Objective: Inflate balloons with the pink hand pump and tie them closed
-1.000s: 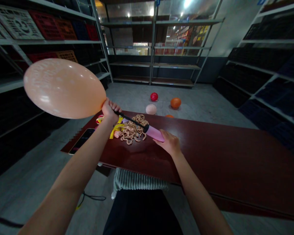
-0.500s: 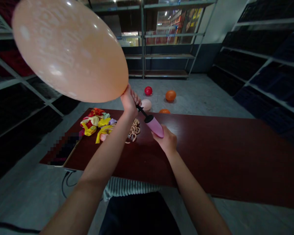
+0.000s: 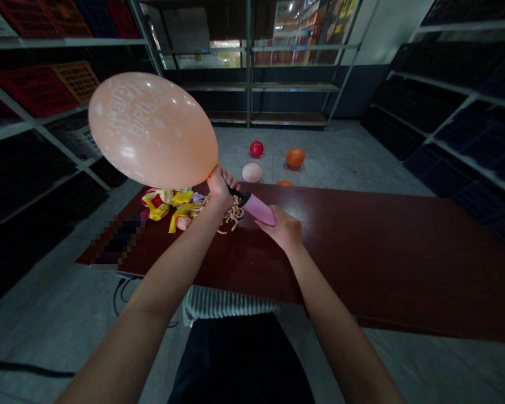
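Note:
A big peach balloon (image 3: pixel 154 132) with white birthday lettering bulges up and left over the table. My left hand (image 3: pixel 221 186) is closed round its neck, where the black front end of a hand pump sits; the exact joint is hidden by the fingers. From there the pink balloon pump (image 3: pixel 258 210) slants down to the right. Its lower end is gripped by my right hand (image 3: pixel 285 229). Under my left forearm lie limp yellow, red and pale balloons (image 3: pixel 157 209) and a heap of beige uninflated balloons (image 3: pixel 234 213).
The dark red table (image 3: pixel 362 247) stretches far to the right. Beyond it, on the floor, lie a red balloon (image 3: pixel 256 148), an orange balloon (image 3: pixel 295 158) and a pale pink balloon (image 3: pixel 252 173). Shelving with crates (image 3: pixel 37 92) stands left; a metal rack (image 3: pixel 288 118) is behind.
The peach balloon has come down and looks smaller in view. Less of the pump's black rod shows between my hands, which are closer together. The head view has shifted slightly.

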Motion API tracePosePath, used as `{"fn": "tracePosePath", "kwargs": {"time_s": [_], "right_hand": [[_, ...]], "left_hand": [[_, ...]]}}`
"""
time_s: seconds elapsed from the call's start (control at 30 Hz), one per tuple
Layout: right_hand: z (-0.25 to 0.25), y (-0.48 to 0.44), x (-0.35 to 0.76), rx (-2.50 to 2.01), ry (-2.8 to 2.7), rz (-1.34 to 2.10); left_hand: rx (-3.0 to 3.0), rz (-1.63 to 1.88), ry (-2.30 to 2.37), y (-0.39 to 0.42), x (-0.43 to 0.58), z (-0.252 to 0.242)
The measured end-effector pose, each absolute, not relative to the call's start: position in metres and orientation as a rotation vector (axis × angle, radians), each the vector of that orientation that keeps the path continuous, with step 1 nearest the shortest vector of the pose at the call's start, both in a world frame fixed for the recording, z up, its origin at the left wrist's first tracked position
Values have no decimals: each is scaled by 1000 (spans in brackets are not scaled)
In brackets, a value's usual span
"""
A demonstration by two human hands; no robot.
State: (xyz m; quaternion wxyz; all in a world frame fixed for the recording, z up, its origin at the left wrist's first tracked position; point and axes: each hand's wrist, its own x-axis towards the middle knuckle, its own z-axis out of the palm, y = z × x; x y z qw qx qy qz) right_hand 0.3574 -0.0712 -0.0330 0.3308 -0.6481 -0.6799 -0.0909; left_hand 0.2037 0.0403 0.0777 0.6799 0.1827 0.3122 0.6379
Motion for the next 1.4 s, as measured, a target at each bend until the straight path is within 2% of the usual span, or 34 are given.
{"fn": "tracePosePath", "kwargs": {"time_s": [0.37, 0.53, 0.73, 0.87, 1.17, 1.4], "right_hand": [[-30, -79, 354, -1636, -1997, -356], [-33, -78, 354, -1556, -2027, -350], [-32, -78, 355, -1529, -1932, -270], [-33, -76, 359, -1649, -1793, -286], [-33, -71, 361, -1854, -1624, -272], [-30, -71, 357, -1841, -1737, -254]], "left_hand": [[229, 1593, 706, 43, 111, 79], [248, 1685, 693, 40, 78, 100], [414, 1700, 682, 33, 104, 144], [504, 1715, 641, 47, 143, 154], [475, 1508, 689, 41, 248, 101], [365, 1508, 680, 40, 231, 72]]}}
